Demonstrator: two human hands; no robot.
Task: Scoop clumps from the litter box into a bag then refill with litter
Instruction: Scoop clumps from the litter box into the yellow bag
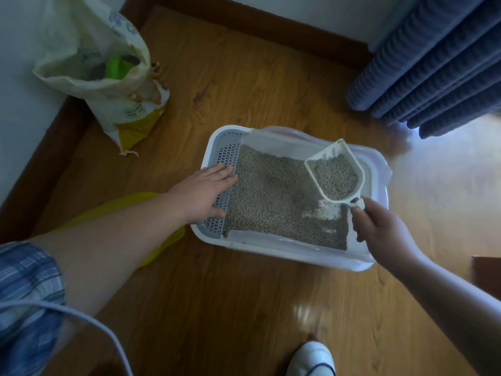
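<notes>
Scooping step: right hand (379, 229) fingers clamping loaded scoop (336, 176) at litter box (271, 253) 3 o'clock, left hand (206, 192) lying flat, fingers straight, bracing the grille (227, 153); next probably needs a level carry to yellow bag (162, 245) at 9 o'clock.

Yellow bag (165, 245) half behind left forearm (122, 232)

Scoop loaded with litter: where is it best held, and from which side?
Take the scoop by its short handle, coming from the near right, as the right hand pinches it. It is full and open-topped, so this grip should keep it level.
</notes>
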